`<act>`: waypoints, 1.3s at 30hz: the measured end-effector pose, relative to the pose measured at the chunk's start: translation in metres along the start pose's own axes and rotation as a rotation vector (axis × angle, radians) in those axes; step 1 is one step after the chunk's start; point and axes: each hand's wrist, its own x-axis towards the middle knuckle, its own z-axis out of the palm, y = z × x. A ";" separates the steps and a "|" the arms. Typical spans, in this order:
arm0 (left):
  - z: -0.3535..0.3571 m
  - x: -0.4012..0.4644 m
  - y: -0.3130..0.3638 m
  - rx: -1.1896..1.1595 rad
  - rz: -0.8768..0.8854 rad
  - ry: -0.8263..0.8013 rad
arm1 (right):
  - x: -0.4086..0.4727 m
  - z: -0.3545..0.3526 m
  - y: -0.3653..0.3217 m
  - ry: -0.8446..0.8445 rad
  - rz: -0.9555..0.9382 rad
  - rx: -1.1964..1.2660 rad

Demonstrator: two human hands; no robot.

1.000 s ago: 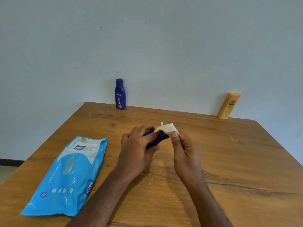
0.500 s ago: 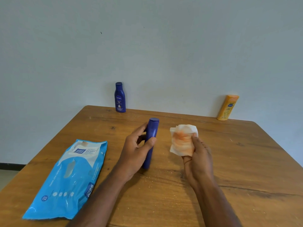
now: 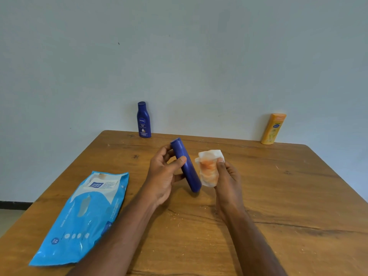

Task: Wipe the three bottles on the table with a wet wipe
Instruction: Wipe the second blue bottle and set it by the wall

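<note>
My left hand grips a plain dark blue bottle above the middle of the wooden table, tilted with its top leaning away and left. Just right of it, my right hand pinches a crumpled white wet wipe with an orange stain; the wipe sits beside the bottle's lower half. A blue lotion bottle stands upright at the table's far edge by the wall. At the far right, an orange-yellow bottle leans against the wall.
A light blue pack of wet wipes lies flat on the table's left side, near the left edge. A pale wall rises directly behind the table. Small crumbs dot the wood in front of my hands.
My hands have come apart: the wipe left the bottle's end and now shows its orange stain. The bottle went from lying across to a steep tilt, its top now leaning left.
</note>
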 end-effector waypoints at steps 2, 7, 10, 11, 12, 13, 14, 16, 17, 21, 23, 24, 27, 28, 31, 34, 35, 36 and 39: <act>0.005 0.018 0.005 0.056 0.033 0.006 | 0.013 0.001 -0.004 0.004 -0.006 -0.036; 0.017 0.075 0.012 0.275 0.116 0.026 | 0.053 0.000 -0.008 0.021 -0.003 -0.141; 0.025 0.111 0.017 0.437 0.182 0.014 | 0.076 0.000 -0.009 0.025 0.004 -0.177; 0.028 0.124 0.018 0.473 0.206 0.006 | 0.083 0.000 -0.008 0.027 0.004 -0.181; 0.030 0.136 0.019 0.511 0.229 -0.004 | 0.090 0.000 -0.008 0.029 0.003 -0.184; 0.032 0.148 0.021 0.556 0.251 -0.013 | 0.097 0.001 -0.009 0.026 0.004 -0.190; 0.034 0.159 0.022 0.607 0.268 -0.029 | 0.104 0.003 -0.009 0.020 0.005 -0.198; 0.040 0.178 0.025 0.698 0.295 -0.074 | 0.118 0.005 -0.011 0.003 0.006 -0.213; 0.043 0.187 0.026 0.734 0.308 -0.100 | 0.124 0.006 -0.011 0.002 0.008 -0.216; 0.056 0.214 0.026 0.823 0.316 -0.193 | 0.147 0.003 -0.012 0.023 0.016 -0.239; 0.060 0.224 0.023 0.838 0.295 -0.211 | 0.158 -0.001 -0.012 0.046 0.018 -0.254; 0.062 0.228 0.022 0.835 0.284 -0.215 | 0.163 -0.003 -0.012 0.056 0.024 -0.261; 0.065 0.239 0.017 0.818 0.264 -0.221 | 0.173 -0.009 -0.011 0.069 0.042 -0.265; 0.066 0.241 0.016 0.816 0.262 -0.218 | 0.175 -0.011 -0.010 0.069 0.044 -0.264; 0.065 0.246 0.012 0.840 0.272 -0.200 | 0.179 -0.015 -0.008 0.070 0.045 -0.264; 0.064 0.244 0.007 0.887 0.291 -0.199 | 0.180 -0.016 -0.004 0.070 0.057 -0.252; 0.064 0.244 0.005 0.887 0.299 -0.194 | 0.180 -0.016 -0.003 0.072 0.064 -0.251; 0.064 0.244 0.004 0.880 0.306 -0.186 | 0.180 -0.016 -0.001 0.073 0.071 -0.250; 0.061 0.242 0.000 0.818 0.315 -0.174 | 0.180 -0.016 0.002 0.069 0.087 -0.249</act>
